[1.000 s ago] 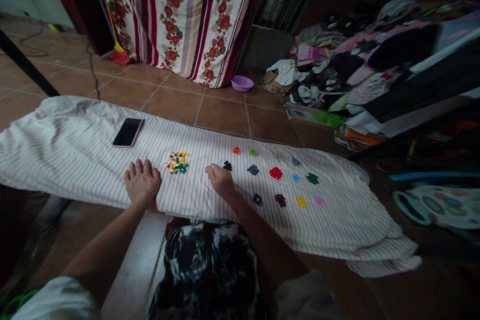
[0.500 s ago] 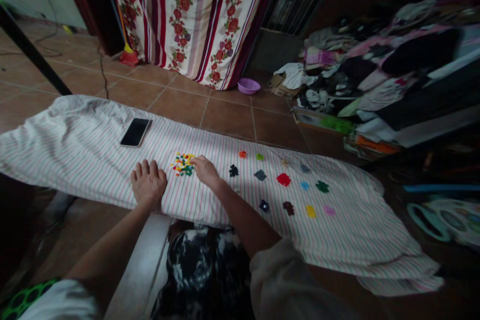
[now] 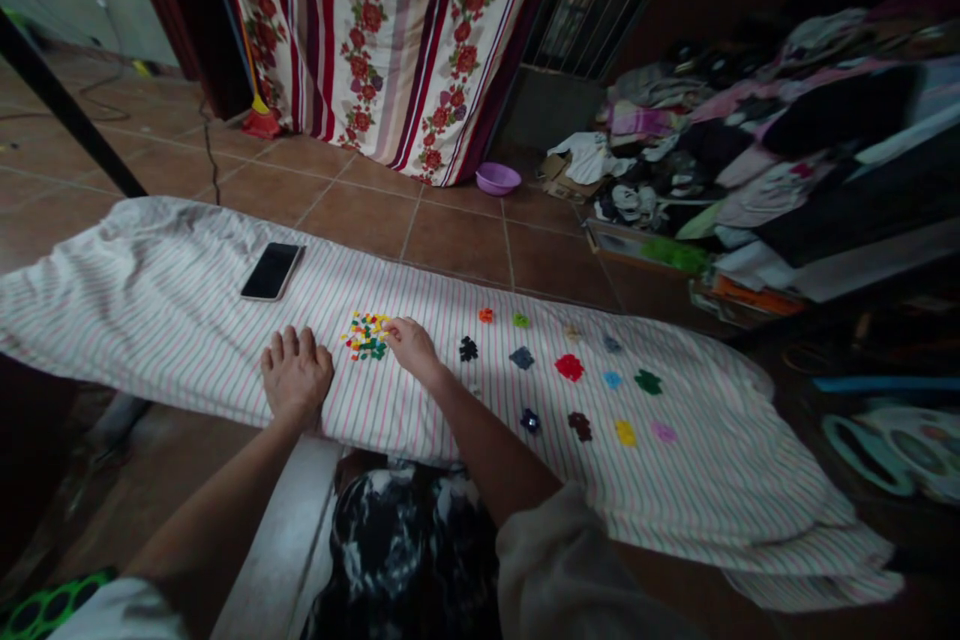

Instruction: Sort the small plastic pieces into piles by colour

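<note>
A mixed pile of small yellow, green, red and white pieces lies on the striped cloth. At the pile's right edge is my right hand, its fingertips pinched together; whatever they hold is too small to make out. My left hand rests flat on the cloth left of the pile, fingers spread. To the right, the pieces lie in small single-colour groups, among them black, red, dark green, brown, yellow and pink.
A phone lies on the cloth behind my left hand. On the tiled floor beyond stand a purple basin and a red broom by a flowered curtain. Heaped clothes fill the back right.
The whole view has shifted slightly, so the cloth sits a little lower. Both hands stay in nearly the same places, my right hand still at the pile's edge.
</note>
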